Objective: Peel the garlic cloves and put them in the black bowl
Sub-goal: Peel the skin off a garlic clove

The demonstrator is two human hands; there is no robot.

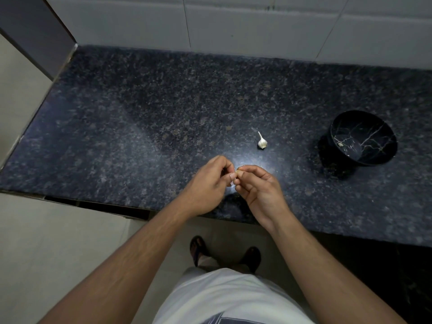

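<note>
A garlic clove [239,171] sits pinched between both sets of fingertips, the left hand [208,183] and right hand [258,187] curled tight on it, likely bracing it to strip the skin. Just beyond the fingers lies the garlic bulb [262,141]; well off to their right waits the black bowl [364,139], a pale bit inside.

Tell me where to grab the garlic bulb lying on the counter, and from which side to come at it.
Pinch the garlic bulb around its rounded body, not the thin stem. It lies on its side, stem pointing away toward the wall, fat end nearest the person. Come from above and the near side with the right hand, probably the closer one. Both hands are busy with a clove now.
</note>
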